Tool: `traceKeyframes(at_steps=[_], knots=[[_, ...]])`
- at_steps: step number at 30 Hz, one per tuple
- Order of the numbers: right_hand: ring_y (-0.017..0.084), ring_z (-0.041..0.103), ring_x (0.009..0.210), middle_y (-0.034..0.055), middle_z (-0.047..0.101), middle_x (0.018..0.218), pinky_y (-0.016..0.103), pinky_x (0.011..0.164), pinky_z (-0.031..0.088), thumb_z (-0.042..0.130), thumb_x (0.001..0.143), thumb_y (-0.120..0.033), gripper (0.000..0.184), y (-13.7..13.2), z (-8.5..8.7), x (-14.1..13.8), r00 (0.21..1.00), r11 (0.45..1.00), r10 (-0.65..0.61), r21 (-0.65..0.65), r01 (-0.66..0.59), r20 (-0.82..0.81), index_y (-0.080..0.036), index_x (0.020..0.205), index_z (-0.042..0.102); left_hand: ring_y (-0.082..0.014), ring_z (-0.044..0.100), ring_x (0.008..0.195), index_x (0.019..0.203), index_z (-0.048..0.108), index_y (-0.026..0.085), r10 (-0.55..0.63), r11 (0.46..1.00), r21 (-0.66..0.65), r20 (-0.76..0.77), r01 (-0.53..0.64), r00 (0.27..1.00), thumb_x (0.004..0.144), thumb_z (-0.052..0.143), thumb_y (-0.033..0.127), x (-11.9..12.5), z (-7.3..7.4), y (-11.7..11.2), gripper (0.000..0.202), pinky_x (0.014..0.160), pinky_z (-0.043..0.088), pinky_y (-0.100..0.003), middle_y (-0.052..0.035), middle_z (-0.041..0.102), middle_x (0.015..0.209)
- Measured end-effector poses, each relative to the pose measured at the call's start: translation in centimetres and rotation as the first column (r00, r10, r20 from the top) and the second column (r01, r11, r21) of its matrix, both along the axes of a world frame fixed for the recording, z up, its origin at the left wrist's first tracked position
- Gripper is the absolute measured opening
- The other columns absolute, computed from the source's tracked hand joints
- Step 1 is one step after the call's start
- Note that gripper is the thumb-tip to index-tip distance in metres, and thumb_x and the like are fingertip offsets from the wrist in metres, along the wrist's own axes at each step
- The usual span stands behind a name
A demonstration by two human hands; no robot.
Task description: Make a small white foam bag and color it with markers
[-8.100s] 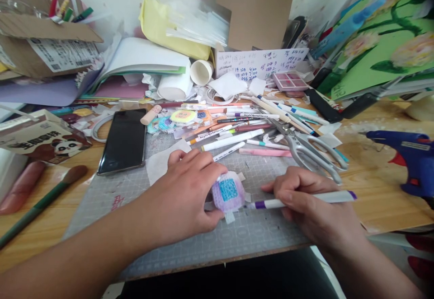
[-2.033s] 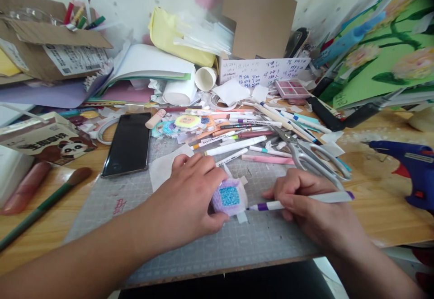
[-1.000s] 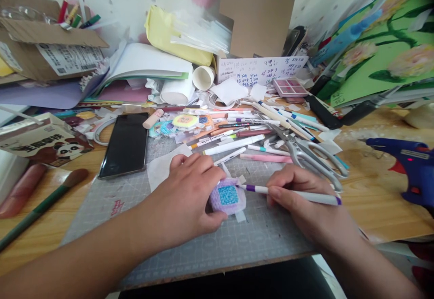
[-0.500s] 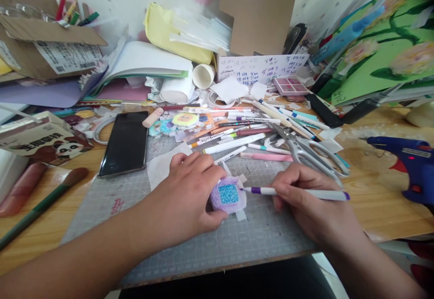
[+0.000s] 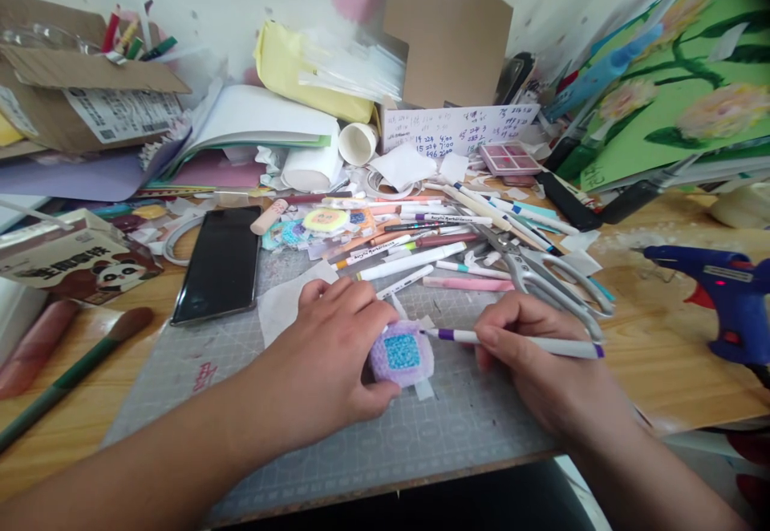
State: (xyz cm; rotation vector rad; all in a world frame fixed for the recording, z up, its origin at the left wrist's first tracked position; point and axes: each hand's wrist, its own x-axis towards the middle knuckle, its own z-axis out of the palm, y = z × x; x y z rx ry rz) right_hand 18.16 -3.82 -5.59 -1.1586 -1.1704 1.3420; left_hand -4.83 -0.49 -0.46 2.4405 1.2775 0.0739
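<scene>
Between the thumb and fingers of my left hand [image 5: 346,346] sits a small rounded lilac piece [image 5: 424,364] with a glittery blue square [image 5: 403,351] in its middle. What it is made of I cannot tell. My right hand [image 5: 532,346] pinches a white marker [image 5: 557,345] with a purple band and purple end. The marker lies nearly level, its tip at the upper right edge of the lilac piece. Both hands are over a grey cutting mat [image 5: 289,451]. White paper [image 5: 280,306] lies behind my left hand.
Several markers [image 5: 415,258] are heaped behind my hands, with scissors [image 5: 553,274] at their right. A phone [image 5: 217,262] lies on the left, a long brush [image 5: 78,374] beyond it. At far right is a blue glue gun [image 5: 719,290] with its red light lit.
The marker tip has shifted slightly up along the right edge of the lilac piece. Both hands keep their grip. The whole view has moved a little.
</scene>
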Motion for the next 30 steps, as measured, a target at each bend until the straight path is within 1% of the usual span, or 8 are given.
traceKeyframes(at_steps=[3,7,11,14,18,22,25,30], knots=[[0.011,0.049,0.05,-0.0044,0.059,0.05,0.023,0.051,0.037,0.071,0.079,-0.032,0.021,0.05,-0.07,-0.02,0.999,0.999,0.038,-0.004,-0.038,-0.018,-0.022,0.064,0.06,-0.029,0.051,0.096,0.095,0.062,0.023,0.003,1.0,-0.001,0.003,-0.003,1.0,0.065,0.072,0.035,0.02,-0.08,0.03,0.034,0.087,0.03,-0.049,-0.0038,0.056,0.094],[0.011,0.051,0.052,-0.0035,0.063,0.055,0.023,0.051,0.037,0.07,0.079,-0.03,0.017,0.16,-0.07,-0.15,0.999,1.0,-0.015,0.009,0.015,0.03,-0.022,0.068,0.061,-0.0291,0.051,0.096,0.095,0.062,0.024,-0.009,1.0,0.004,0.01,0.008,1.0,0.064,0.072,0.036,-0.08,-0.38,0.07,0.035,0.087,0.03,-0.049,-0.0034,0.057,0.094],[0.011,0.049,0.05,-0.0039,0.06,0.05,0.023,0.052,0.038,0.07,0.079,-0.03,0.02,0.17,0.01,-0.26,0.999,0.999,0.03,-0.011,-0.03,0.011,-0.022,0.064,0.06,-0.029,0.051,0.095,0.095,0.061,0.024,-0.001,1.0,0.009,0.013,0.001,1.0,0.063,0.073,0.038,-0.12,-0.36,0.11,0.036,0.086,0.03,-0.048,-0.0036,0.057,0.094],[0.01,0.05,0.052,-0.0042,0.062,0.055,0.022,0.05,0.037,0.069,0.08,-0.03,0.017,0.11,0.1,-0.29,0.999,1.0,0.004,0.005,-0.004,0.038,-0.022,0.068,0.06,-0.0288,0.051,0.096,0.095,0.061,0.024,-0.008,1.0,0.007,0.006,0.008,1.0,0.063,0.073,0.037,-0.09,-0.25,0.1,0.035,0.086,0.03,-0.048,-0.0034,0.057,0.094],[0.011,0.048,0.05,-0.0044,0.059,0.051,0.022,0.049,0.036,0.068,0.081,-0.03,0.021,0.04,0.33,-0.24,0.996,0.999,0.049,-0.003,-0.049,0.069,-0.022,0.064,0.058,-0.0285,0.051,0.096,0.095,0.061,0.024,-0.003,1.0,0.005,0.006,0.003,1.0,0.063,0.073,0.037,-0.1,-0.27,0.07,0.036,0.087,0.029,-0.048,-0.0029,0.056,0.094],[0.01,0.049,0.051,-0.0042,0.061,0.055,0.021,0.049,0.037,0.068,0.081,-0.03,0.02,0.1,0.37,-0.25,0.994,0.999,0.021,0.027,-0.024,0.109,-0.021,0.066,0.059,-0.0286,0.051,0.097,0.095,0.061,0.023,-0.007,1.0,0.008,0.007,0.007,1.0,0.064,0.072,0.036,-0.14,-0.37,0.07,0.035,0.088,0.029,-0.048,-0.0026,0.056,0.094],[0.01,0.049,0.051,-0.0046,0.06,0.054,0.022,0.051,0.038,0.067,0.082,-0.03,0.02,0.16,0.19,-0.29,0.995,0.998,0.057,0.025,-0.059,0.087,-0.022,0.066,0.059,-0.029,0.051,0.097,0.096,0.061,0.023,-0.006,1.0,0.009,0.014,0.006,1.0,0.064,0.072,0.036,-0.16,-0.48,0.07,0.036,0.088,0.028,-0.048,-0.0029,0.056,0.094],[0.01,0.05,0.05,-0.004,0.062,0.053,0.022,0.051,0.039,0.069,0.079,-0.03,0.018,0.23,-0.03,-0.31,0.999,1.0,-0.008,0.012,0.007,0.044,-0.022,0.065,0.061,-0.0292,0.05,0.097,0.096,0.061,0.023,-0.012,1.0,0.014,0.011,0.012,1.0,0.064,0.072,0.036,-0.21,-0.63,0.04,0.036,0.087,0.029,-0.048,-0.0033,0.056,0.094]])
